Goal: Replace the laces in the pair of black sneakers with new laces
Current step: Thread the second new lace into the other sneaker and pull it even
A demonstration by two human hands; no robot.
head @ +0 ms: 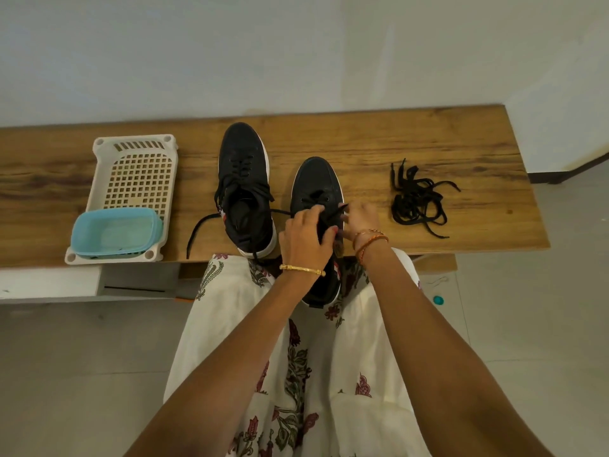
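Two black sneakers stand on a wooden bench [428, 143], toes pointing away from me. The left sneaker [244, 179] is laced, with loose lace ends trailing toward the bench's front edge. The right sneaker [316, 189] overhangs that edge toward my lap. My left hand [304, 234] grips its tongue area, fingers curled over the throat. My right hand [361, 217] pinches a black lace [336, 213] at the eyelets on the shoe's right side. A pile of loose black laces [417, 199] lies to the right of the shoes.
A white perforated plastic basket [138, 173] sits at the bench's left, with a light blue tub [117, 234] in its near end. The wall runs just behind the bench. My lap, in a floral white garment, is below the front edge.
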